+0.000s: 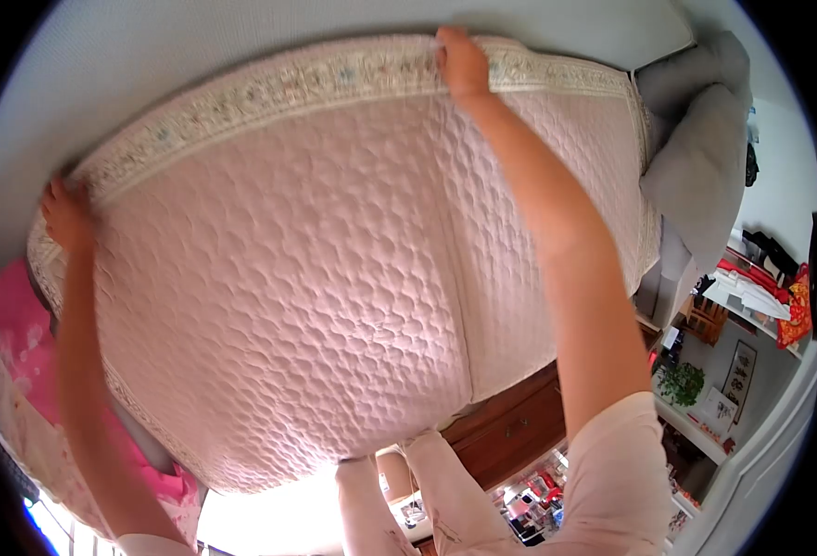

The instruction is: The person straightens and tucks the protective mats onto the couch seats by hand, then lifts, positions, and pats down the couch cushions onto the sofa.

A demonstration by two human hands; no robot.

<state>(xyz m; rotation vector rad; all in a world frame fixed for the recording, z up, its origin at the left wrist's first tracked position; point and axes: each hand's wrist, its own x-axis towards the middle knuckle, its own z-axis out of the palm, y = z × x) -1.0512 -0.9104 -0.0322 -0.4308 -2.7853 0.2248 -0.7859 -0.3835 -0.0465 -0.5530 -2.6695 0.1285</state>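
A large pink quilted cover (306, 241) with a patterned cream border is spread in front of me, a straight seam running down its right part. My right hand (464, 65) is closed over the border at the far edge, fingertips hidden behind the fabric. At the far left corner, my left hand (69, 219) grips the border, slightly blurred. Both arms are stretched out over the cover. Its near edge reaches my light-coloured trousers (450, 491).
Grey cushions (700, 162) lie against the cover's right end. Pink floral fabric (19, 324) is at the left. A brown wooden drawer unit (510, 422) shows below the cover. Toward the right are a green plant (682, 383) and a shelf holding red and white fabric (751, 287).
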